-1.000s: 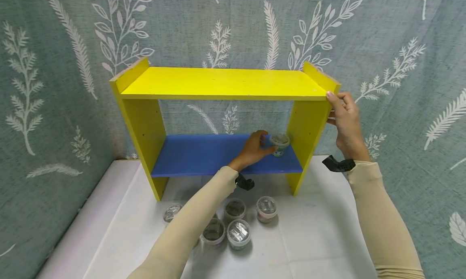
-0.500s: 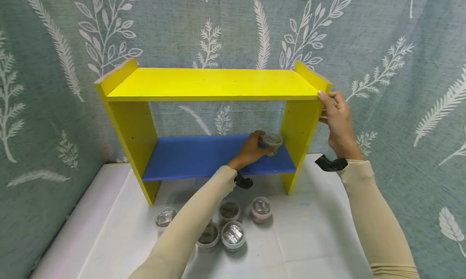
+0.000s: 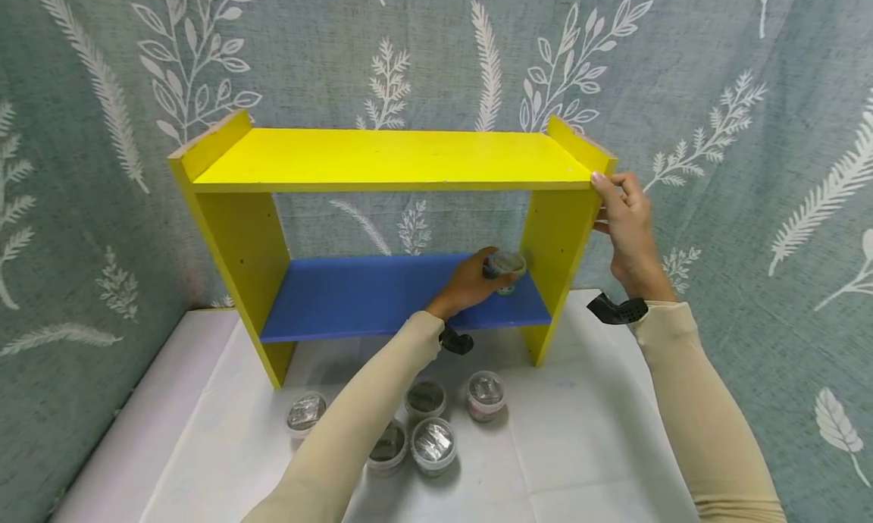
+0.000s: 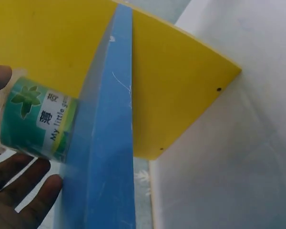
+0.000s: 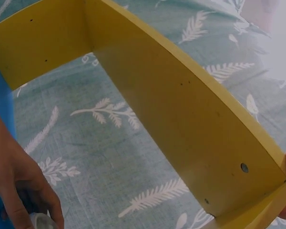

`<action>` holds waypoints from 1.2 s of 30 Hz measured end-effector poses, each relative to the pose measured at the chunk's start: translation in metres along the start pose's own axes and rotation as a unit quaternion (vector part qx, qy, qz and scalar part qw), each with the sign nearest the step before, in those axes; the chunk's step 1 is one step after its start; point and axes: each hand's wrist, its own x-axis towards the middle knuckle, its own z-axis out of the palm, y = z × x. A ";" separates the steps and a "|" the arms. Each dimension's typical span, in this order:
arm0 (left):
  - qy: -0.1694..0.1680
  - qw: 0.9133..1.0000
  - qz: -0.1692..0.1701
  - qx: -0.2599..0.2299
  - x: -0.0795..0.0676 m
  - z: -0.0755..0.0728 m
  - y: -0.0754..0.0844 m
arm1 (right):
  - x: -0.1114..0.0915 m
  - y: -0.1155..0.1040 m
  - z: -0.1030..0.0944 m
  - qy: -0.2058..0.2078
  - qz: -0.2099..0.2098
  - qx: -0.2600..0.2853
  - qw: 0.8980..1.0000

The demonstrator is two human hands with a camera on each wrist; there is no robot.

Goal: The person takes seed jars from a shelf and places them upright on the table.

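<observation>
A small clear plastic tub (image 3: pixel 505 274) with a green label stands on the blue lower shelf (image 3: pixel 361 292), close to the right side panel. My left hand (image 3: pixel 467 284) holds it from the left, thumb on the near side and fingers behind. In the left wrist view the tub's label (image 4: pixel 38 117) shows a leaf and the words "My little", and its base meets the blue board. My right hand (image 3: pixel 630 239) grips the upper right edge of the yellow shelf unit (image 3: pixel 392 158), thumb at the front; its other fingers are partly hidden behind the panel.
On the white tabletop (image 3: pixel 566 447) in front of the unit are several similar tubs, among them one tub (image 3: pixel 486 396) apart on the right and another tub (image 3: pixel 306 412) on the left. My left sleeve (image 3: pixel 355 424) partly covers this group. A patterned curtain (image 3: pixel 450 61) hangs behind.
My left hand has moved right against the tub, closing the small gap between them. The head view has shifted, so the unit appears farther left. My right hand keeps its grip.
</observation>
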 end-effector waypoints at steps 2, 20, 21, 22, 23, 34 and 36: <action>-0.001 1.000 -0.002 -0.008 -0.002 -0.001 0.000 | 0.000 0.000 0.001 0.000 -0.002 -0.001 1.000; 0.004 1.000 -0.014 -0.009 -0.028 -0.015 -0.001 | 0.003 -0.011 -0.003 -0.033 -0.004 -0.001 0.999; 0.003 1.000 -0.012 -0.009 -0.029 -0.016 -0.001 | 0.003 -0.011 -0.003 -0.033 -0.006 0.000 0.999; 0.004 1.000 -0.010 -0.009 -0.031 -0.017 -0.001 | 0.003 -0.011 -0.003 -0.034 -0.007 0.003 0.999; 0.005 1.000 -0.009 -0.008 -0.032 -0.017 0.000 | 0.003 -0.011 -0.003 -0.034 -0.010 0.002 0.999; -0.004 1.000 0.011 -0.001 -0.050 -0.025 0.009 | 0.004 -0.012 -0.007 -0.030 0.007 -0.015 0.999; -0.006 1.000 0.015 -0.005 -0.054 -0.027 0.011 | 0.004 -0.012 -0.007 -0.028 0.005 -0.024 0.999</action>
